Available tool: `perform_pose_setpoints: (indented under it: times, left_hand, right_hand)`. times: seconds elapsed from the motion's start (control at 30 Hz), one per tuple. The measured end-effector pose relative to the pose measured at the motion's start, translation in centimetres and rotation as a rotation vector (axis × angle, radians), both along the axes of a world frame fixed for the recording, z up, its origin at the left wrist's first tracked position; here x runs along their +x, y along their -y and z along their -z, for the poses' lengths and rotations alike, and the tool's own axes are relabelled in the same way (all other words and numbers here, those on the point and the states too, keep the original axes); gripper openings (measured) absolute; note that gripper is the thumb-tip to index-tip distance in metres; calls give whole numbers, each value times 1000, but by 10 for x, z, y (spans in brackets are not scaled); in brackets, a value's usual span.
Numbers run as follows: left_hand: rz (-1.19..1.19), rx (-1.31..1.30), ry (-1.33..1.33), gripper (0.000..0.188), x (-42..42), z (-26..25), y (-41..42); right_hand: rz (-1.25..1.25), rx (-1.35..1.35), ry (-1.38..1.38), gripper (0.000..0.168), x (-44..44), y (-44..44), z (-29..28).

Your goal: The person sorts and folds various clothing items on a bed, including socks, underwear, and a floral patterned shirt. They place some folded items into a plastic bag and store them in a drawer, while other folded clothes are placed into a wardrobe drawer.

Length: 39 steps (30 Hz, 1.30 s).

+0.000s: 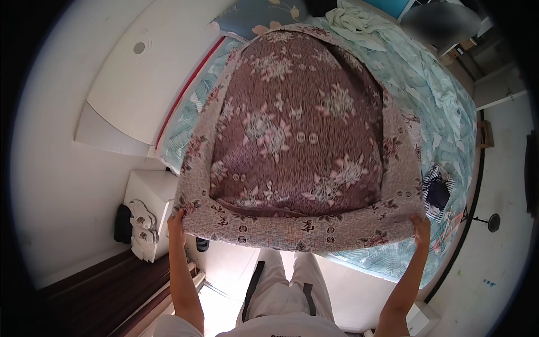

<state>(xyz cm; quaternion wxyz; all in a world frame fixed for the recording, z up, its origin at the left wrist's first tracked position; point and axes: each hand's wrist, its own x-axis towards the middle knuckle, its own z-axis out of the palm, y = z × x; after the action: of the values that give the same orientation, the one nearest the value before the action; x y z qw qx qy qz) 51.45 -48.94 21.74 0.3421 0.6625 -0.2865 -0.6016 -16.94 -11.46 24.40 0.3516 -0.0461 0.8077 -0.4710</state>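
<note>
A large floral fabric cover (294, 109) stretches out before me over the bed. Its maroon middle has pale flowers, and a beige border (273, 229) with roses and printed characters frames it. My left hand (177, 223) grips the near left corner, thumb on top. At the near right corner, my right hand (420, 226) holds the same border. Some fingers of both hands are hidden by the fabric. The near edge hangs above my legs, and the far end rises in a rounded shape near a grey-blue flowered pillow (261, 17).
Teal leaf-print bedding (446, 113) lies beneath, with a crumpled pale green cloth (353, 21) at the back. Striped clothing (438, 191) and clothes hangers (448, 231) lie on the right. A white cabinet (156, 185) and white shoes (143, 229) stand at left.
</note>
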Motion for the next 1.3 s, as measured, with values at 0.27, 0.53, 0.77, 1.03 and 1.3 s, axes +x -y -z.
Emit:
perform_pose_setpoints:
  times: [0.27, 0.53, 0.77, 1.03, 1.3]
  left_hand:
    - [41, 390, 455, 30, 49, 67, -102]
    - [38, 548, 323, 31, 98, 66, -130]
    - [-225, -53, -307, 35, -17, 59, 57]
    - [-264, -152, -384, 26, -166, 109, 276]
    - [-87, -253, -208, 38, -213, 138, 337]
  right_hand:
    - [-389, 429, -99, 60, 27, -176, 127]
    - [-124, 641, 262, 71, 58, -120, 57]
    - [335, -199, 369, 55, -55, 17, 85]
    - [448, -392, 227, 32, -182, 212, 180]
    - [591, -408, 86, 23, -193, 320, 236]
